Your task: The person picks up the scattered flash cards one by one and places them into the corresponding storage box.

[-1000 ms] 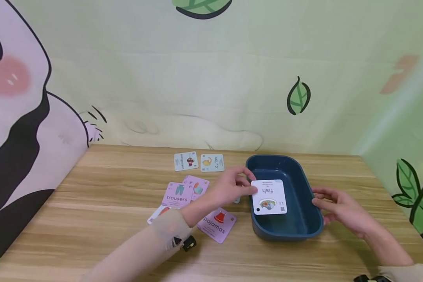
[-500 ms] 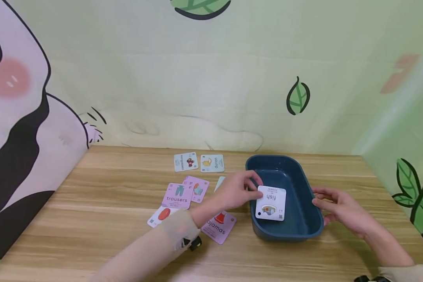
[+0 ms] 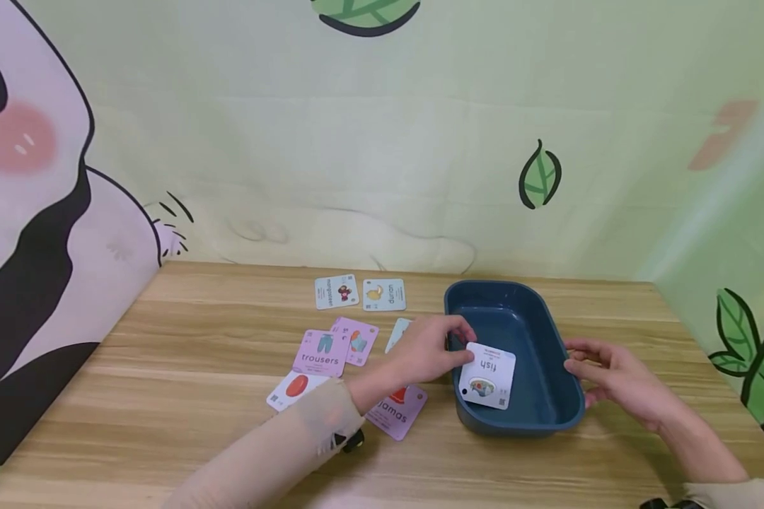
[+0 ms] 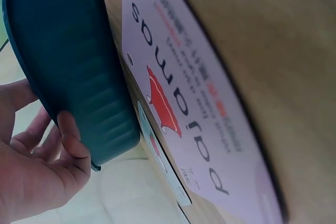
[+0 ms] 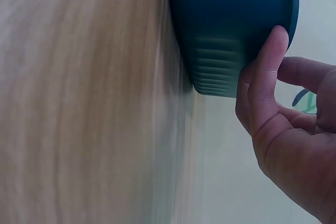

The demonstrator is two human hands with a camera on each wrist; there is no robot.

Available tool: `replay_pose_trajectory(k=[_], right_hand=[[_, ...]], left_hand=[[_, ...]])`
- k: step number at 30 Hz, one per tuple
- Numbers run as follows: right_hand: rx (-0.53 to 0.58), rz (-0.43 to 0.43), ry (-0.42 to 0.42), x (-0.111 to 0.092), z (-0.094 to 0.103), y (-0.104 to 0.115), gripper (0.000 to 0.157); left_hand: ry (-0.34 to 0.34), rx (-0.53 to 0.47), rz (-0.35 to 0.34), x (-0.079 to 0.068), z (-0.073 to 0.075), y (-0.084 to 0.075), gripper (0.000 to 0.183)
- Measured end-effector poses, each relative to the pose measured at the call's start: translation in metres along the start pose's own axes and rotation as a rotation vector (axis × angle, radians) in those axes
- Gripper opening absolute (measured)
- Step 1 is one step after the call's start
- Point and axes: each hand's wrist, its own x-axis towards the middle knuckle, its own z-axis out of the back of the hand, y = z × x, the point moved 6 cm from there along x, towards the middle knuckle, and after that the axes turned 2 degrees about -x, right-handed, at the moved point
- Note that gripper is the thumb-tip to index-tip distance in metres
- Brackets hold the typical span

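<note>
In the head view my left hand pinches the left edge of a white card marked "fish". The card is tilted inside the dark blue bin, near its left wall. From the left wrist, the left hand shows at the bin's rim, and the card is hidden there. My right hand touches the bin's right side from outside with relaxed fingers. In the right wrist view, fingertips of the right hand rest against the outer wall below the rim.
On the wooden table, left of the bin, lie a pink trousers card, another pink card, a pink pajamas card and a white card. Behind them are a mangosteen card and a durian card.
My left hand has lowered the fish card into the bin, toward its near left part, and the card has tilted. The right hand has stayed at the bin's side.
</note>
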Motion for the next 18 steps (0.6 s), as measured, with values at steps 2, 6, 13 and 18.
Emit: replay_pose_trajectory(k=[2, 6, 13, 18], right_hand=[[-0.002, 0.002, 0.001, 0.0, 0.0, 0.0, 0.055], [-0.004, 0.001, -0.003, 0.001, 0.0, 0.0, 0.055], [-0.005, 0.005, -0.007, 0.0, -0.001, 0.0, 0.054], [-0.004, 0.011, -0.005, 0.0, -0.001, 0.001, 0.053]], left_hand=[[-0.014, 0.028, -0.009, 0.0, 0.0, 0.0, 0.025], [-0.046, 0.073, -0.037, -0.001, 0.002, 0.0, 0.031], [-0.09, 0.01, -0.036, -0.004, 0.006, 0.001, 0.043], [-0.142, 0.008, -0.019, -0.008, 0.012, 0.005, 0.049]])
